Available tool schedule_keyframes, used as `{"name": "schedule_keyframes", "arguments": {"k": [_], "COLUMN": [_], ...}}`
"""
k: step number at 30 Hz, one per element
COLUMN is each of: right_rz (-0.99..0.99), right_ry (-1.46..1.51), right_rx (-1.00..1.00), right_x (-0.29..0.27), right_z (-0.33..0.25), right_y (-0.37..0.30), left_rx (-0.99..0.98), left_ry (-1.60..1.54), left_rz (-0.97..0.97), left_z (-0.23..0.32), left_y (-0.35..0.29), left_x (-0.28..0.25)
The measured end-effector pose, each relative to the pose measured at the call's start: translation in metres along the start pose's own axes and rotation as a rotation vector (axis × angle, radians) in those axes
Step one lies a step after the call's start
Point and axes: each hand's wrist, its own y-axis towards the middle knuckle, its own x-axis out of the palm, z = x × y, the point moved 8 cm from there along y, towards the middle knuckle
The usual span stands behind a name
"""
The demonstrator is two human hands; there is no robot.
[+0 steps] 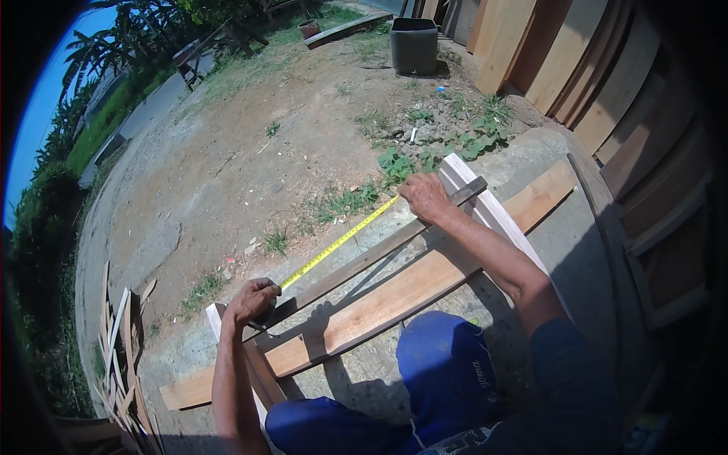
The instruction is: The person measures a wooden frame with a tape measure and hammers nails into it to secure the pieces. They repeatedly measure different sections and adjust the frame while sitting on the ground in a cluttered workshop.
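Observation:
A yellow tape measure point(339, 244) is stretched between my two hands, over a narrow dark wooden strip point(356, 264). My left hand point(253, 300) is closed around its dark case, which is mostly hidden by the fingers. Up and to the right, my right hand point(425, 197) pinches the blade's other end beside a pale grooved timber point(489, 208). The strip's far end rests across that timber. Near my left forearm another timber piece point(262, 371) runs toward me. A wide light-brown plank point(394, 296) lies beneath these, closer to my knees.
Boards point(565, 61) lean in a row along the right side. A dark square bucket point(414, 47) stands at the back. Thin wood offcuts point(121, 349) are piled at the left. Weeds point(353, 201) grow along the concrete edge, with bare dirt point(227, 167) beyond.

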Motion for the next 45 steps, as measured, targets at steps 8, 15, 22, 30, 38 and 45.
{"name": "schedule_keyframes", "arguments": {"k": [8,15,22,30,38,45], "right_rz": [-0.235,-0.27,-0.232,-0.212,-0.198,-0.207], "right_ry": [-0.038,-0.155,-0.162,-0.146,-0.135,-0.153], "right_rx": [0.629,0.56,0.519,0.496,0.467,0.499], "right_x": [0.039,0.064,0.06,0.07,0.073,0.069], "right_z": [0.187,0.19,0.194,0.205,0.204,0.206], "right_y": [-0.018,-0.007,-0.007,-0.011,-0.013,-0.013], "left_rx": [-0.139,-0.493,-0.526,-0.514,-0.531,-0.524], "left_ry": [0.474,0.462,0.449,0.51,0.525,0.512], "left_rz": [0.534,0.535,0.571,0.633,0.626,0.638], "left_z": [-0.142,-0.197,-0.199,-0.205,-0.205,-0.206], "left_y": [-0.037,-0.058,-0.038,-0.026,-0.028,-0.026], "left_x": [-0.146,-0.16,-0.165,-0.176,-0.177,-0.177]}}
